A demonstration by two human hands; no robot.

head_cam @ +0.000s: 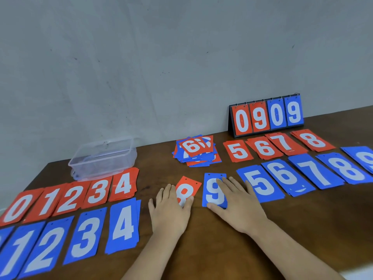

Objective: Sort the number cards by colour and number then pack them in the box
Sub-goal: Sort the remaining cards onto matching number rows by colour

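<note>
left grip [171,209]: fingers straight, flat on the red card with white 8 [188,185], nothing clamped
right grip [237,203]: flat on the blue card with white 9 [213,190], thumb at its near edge, not clamped
axis: both cards lie lengthwise away from me on the brown wooden counter [201,249]
key relation: I judge the red 8 stack [312,140] and blue 9 stack [363,158] both lie far right; right grip nearer
clear plastic box [103,156]: back left, well apart

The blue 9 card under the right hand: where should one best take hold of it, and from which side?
Probably the near short edge of the blue 9 card, from the person's side. It lies flat on the table, so a thumb must lift an edge first; the right hand has its thumb there.
</note>
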